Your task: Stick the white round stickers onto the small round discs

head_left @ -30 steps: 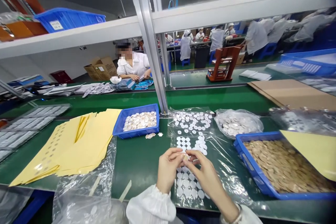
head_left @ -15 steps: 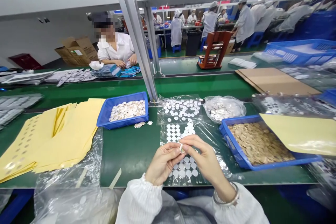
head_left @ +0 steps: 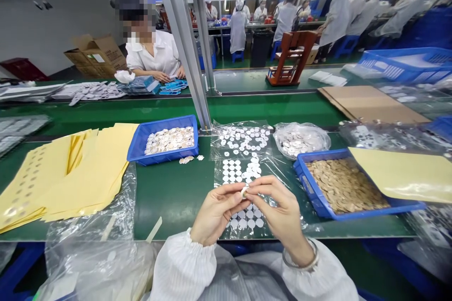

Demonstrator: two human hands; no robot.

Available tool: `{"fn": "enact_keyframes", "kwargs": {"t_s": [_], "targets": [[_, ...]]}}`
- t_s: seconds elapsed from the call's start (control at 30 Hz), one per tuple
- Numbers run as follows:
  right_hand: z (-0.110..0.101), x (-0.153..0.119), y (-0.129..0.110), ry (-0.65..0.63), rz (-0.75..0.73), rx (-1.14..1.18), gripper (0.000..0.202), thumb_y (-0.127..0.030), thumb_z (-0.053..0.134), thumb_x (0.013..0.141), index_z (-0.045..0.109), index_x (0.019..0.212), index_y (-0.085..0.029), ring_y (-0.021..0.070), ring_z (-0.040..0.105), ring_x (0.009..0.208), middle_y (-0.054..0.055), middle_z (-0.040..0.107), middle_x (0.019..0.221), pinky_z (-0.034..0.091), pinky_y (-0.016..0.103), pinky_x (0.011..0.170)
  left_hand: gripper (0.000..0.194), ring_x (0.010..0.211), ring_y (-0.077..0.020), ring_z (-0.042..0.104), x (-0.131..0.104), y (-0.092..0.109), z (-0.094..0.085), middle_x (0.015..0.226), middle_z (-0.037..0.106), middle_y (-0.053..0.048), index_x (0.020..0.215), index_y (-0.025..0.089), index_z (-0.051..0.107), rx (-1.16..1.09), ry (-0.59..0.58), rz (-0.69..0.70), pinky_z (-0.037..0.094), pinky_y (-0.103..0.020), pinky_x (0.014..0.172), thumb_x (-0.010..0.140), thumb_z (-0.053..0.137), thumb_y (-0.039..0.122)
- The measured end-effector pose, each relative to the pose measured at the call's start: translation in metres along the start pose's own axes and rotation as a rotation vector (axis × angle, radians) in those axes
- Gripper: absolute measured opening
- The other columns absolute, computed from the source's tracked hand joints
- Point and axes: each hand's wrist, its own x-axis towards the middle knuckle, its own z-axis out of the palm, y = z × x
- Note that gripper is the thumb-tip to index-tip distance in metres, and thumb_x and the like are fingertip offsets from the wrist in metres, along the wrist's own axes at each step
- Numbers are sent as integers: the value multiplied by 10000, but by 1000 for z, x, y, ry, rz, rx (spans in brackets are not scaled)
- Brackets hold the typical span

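Between my fingertips is a small round disc [head_left: 244,191], whitish with a gold-toned part. My left hand [head_left: 221,209] pinches it from the left, and my right hand [head_left: 277,207] grips its other edge with thumb and fingers. Both hands hover over a clear plastic sheet [head_left: 278,174] on the green table. White round discs [head_left: 232,170] lie on that sheet in neat rows beyond my hands, with a looser pile beside them. More white discs [head_left: 246,218] in rows show beneath my hands, partly hidden by them.
To the left stands a blue tray [head_left: 132,150] of whitish discs, near yellow sheets [head_left: 95,174]. At right, a blue tray [head_left: 303,183] holds gold-toned discs under a yellow sheet [head_left: 399,176]. A plastic bag of discs [head_left: 302,140] lies behind. A metal post [head_left: 183,42] rises; a co-worker [head_left: 153,51] sits opposite.
The camera view has shifted slightly, so the table sits a little higher. Both hands still hold the small disc, which appears turned a little between the fingertips.
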Motion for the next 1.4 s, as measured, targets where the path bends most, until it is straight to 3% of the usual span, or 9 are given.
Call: {"fn": "enact_keyframes", "kwargs": {"t_s": [0.4, 0.63, 0.87, 1.2, 1.4], "targets": [[-10, 9, -5, -197, -135, -103, 101, -112, 582, 878, 588, 890, -212, 164, 604, 863, 27, 640, 891, 506, 338, 750, 211, 752, -120, 716, -3, 1, 0, 794, 776, -25, 843, 171, 767, 9, -7, -1, 573, -183, 746, 642, 825, 197], [-10, 5, -1, -97, -141, -116, 99, -134, 630, 859, 614, 900, -223, 170, 622, 850, 29, 649, 888, 523, 348, 735, 221, 781, -127, 714, -3, 1, 4, 811, 771, -25, 844, 172, 762, 1, -20, 17, 572, -203, 766, 637, 829, 210], [-16, 9, -3, -134, -170, -103, 114, -96, 633, 850, 627, 892, -202, 169, 621, 839, 33, 651, 877, 511, 349, 721, 171, 831, -130, 711, -6, 2, 2, 867, 770, -23, 879, 183, 759, 91, -81, 36, 571, -229, 813, 709, 778, 186], [-24, 16, -3, -233, -228, -139, 77, -120, 611, 865, 576, 868, -189, 157, 603, 827, 27, 648, 880, 484, 340, 716, 172, 816, -122, 706, -6, 2, 9, 880, 771, -24, 879, 177, 759, 103, -82, 37, 574, -223, 793, 708, 779, 185], [-21, 11, -1, -171, -261, -146, 126, -88, 607, 838, 559, 862, -203, 150, 597, 814, 20, 638, 883, 482, 327, 721, 169, 805, -117, 709, -8, 1, 11, 847, 777, -22, 872, 184, 757, 63, -77, 54, 566, -206, 779, 706, 783, 203]]}}
